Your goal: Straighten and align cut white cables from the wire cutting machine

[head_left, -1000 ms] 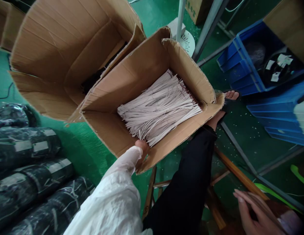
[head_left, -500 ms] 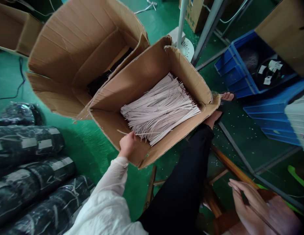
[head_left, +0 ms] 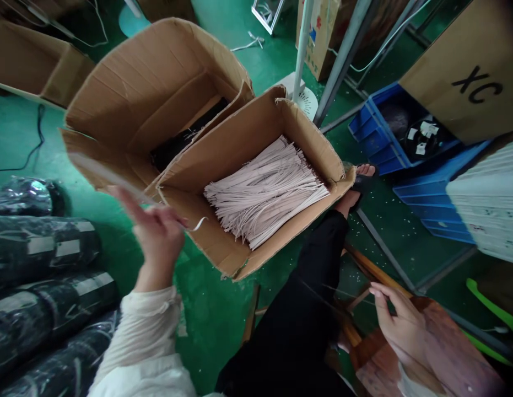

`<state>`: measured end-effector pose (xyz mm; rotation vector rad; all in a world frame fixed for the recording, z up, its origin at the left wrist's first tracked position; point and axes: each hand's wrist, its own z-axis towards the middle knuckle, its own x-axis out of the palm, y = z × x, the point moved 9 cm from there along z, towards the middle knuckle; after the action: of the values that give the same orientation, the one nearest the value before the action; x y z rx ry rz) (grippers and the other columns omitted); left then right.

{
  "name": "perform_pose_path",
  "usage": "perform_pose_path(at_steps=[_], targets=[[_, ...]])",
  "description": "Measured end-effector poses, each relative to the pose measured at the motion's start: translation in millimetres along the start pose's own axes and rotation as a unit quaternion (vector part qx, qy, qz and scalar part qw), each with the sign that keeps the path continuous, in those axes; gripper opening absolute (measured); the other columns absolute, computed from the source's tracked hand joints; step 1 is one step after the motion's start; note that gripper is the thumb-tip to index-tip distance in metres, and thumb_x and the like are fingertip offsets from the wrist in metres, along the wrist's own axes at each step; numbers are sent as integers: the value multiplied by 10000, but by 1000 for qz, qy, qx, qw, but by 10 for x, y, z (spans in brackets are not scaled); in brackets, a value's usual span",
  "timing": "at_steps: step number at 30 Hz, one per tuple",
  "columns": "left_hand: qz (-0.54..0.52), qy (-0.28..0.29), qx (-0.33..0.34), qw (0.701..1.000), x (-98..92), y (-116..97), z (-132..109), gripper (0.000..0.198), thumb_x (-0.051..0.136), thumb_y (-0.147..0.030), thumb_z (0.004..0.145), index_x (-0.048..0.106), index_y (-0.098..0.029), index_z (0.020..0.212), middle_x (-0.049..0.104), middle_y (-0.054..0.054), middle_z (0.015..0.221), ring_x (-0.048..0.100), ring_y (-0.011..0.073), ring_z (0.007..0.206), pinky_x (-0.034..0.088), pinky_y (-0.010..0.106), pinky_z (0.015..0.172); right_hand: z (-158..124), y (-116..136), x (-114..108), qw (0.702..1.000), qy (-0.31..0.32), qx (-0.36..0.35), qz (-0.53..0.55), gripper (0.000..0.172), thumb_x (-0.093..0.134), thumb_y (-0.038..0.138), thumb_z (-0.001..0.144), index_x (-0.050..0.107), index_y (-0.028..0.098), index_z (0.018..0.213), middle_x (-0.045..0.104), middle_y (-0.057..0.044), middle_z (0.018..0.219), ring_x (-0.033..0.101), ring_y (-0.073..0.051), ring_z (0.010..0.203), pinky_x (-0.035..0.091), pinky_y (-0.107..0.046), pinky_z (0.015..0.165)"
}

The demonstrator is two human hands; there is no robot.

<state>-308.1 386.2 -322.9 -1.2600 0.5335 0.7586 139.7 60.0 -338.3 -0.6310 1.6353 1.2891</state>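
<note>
My left hand (head_left: 159, 237) is closed on a thin white wire (head_left: 201, 224), just outside the near left corner of an open cardboard box (head_left: 217, 251). The wire is smeared by motion, and its curled end sticks out to the right of the fingers. Inside that box lies a thick bundle of cut white wires (head_left: 266, 190). At the lower right, my right hand (head_left: 399, 320) has thumb and fingertips pinched together above a brown wooden stool (head_left: 442, 353). Faint thin lines run leftward from the pinch; what it holds is unclear.
Behind stands a second open carton (head_left: 144, 71) with black strands (head_left: 190, 132) inside. Dark plastic-wrapped rolls (head_left: 45, 242) lie on the left. Blue crates (head_left: 374, 129), a flap marked XC (head_left: 466, 82) and metal frame legs (head_left: 343, 60) occupy the right.
My left hand has risen out of the box and moved left with the white wire. My right hand has shifted slightly left and up, still pinched. The view has turned a little.
</note>
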Motion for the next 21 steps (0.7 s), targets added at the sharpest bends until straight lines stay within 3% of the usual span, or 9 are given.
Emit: perform_pose_path(at_steps=[2, 3, 5, 8, 10, 12, 16, 18, 21], targets=[[-56, 110, 1, 992, 474, -272, -308, 742, 486, -305, 913, 75, -170, 1515, 559, -36, 683, 531, 127, 567, 490, 274, 588, -14, -40, 13, 1000, -6, 3, 3, 161, 535, 267, 938, 662, 237, 1032, 726, -31, 951, 686, -181, 868, 517, -284, 792], [-108, 180, -18, 978, 754, -428, -548, 585, 450, -324, 932, 253, -179, 1464, 577, -12, 691, 557, 144, 595, 503, 292, 600, -19, -70, 27, 1000, -7, 9, 5, 169, 538, 279, 937, 662, 237, 1043, 726, -33, 956, 686, -180, 852, 521, -283, 780], [-174, 311, -27, 934, 1234, -879, -1138, 327, 366, -344, 958, 535, -201, 1199, 615, 29, 679, 586, 171, 598, 518, 323, 586, -22, -126, 66, 999, 2, 28, 18, 197, 551, 309, 931, 659, 244, 1082, 721, -39, 978, 683, -181, 843, 527, -289, 779], [-218, 425, 21, 878, 1536, -1687, -1966, 235, 408, -359, 953, 631, -301, 906, 655, 16, 657, 623, 177, 581, 543, 326, 575, -29, -83, 121, 989, 41, 52, 131, 307, 551, 360, 930, 611, 241, 1207, 695, -69, 1068, 672, -184, 879, 547, -299, 797], [-236, 513, 21, 825, 1572, -2109, -2432, 276, 361, -382, 969, 635, -358, 946, 694, 22, 742, 669, 189, 676, 565, 338, 644, -61, 64, 117, 963, 67, 64, 253, 397, 507, 395, 948, 540, 220, 1303, 664, -105, 1141, 665, -180, 872, 564, -292, 756], [-240, 564, 28, 789, 1488, -2404, -2732, 301, 343, -423, 974, 636, -384, 1029, 717, 37, 821, 693, 192, 762, 570, 335, 702, -129, 215, 67, 933, 69, 93, 340, 408, 470, 419, 961, 539, 204, 1301, 648, -124, 1167, 657, -179, 851, 566, -284, 713], [-236, 583, 73, 774, 1248, -2694, -2973, 327, 389, -465, 948, 665, -312, 1033, 720, 53, 816, 695, 192, 745, 568, 322, 716, -363, 309, -161, 890, -31, 178, 418, 306, 563, 455, 909, 680, 201, 1035, 679, -92, 1036, 633, -189, 825, 541, -295, 716], [-231, 576, 105, 777, 1145, -2760, -3030, 347, 385, -460, 943, 665, -256, 952, 704, 51, 774, 678, 198, 703, 551, 315, 670, -513, 256, -348, 836, -119, 204, 495, 279, 613, 464, 875, 686, 199, 921, 678, -71, 938, 623, -187, 802, 528, -308, 718], [-219, 550, 162, 789, 999, -2811, -3087, 382, 337, -451, 963, 628, -226, 860, 676, 49, 763, 649, 216, 708, 502, 316, 644, -788, 69, -822, 711, -280, 196, 614, 221, 667, 431, 842, 652, 211, 829, 629, -20, 812, 603, -158, 746, 506, -298, 681]])
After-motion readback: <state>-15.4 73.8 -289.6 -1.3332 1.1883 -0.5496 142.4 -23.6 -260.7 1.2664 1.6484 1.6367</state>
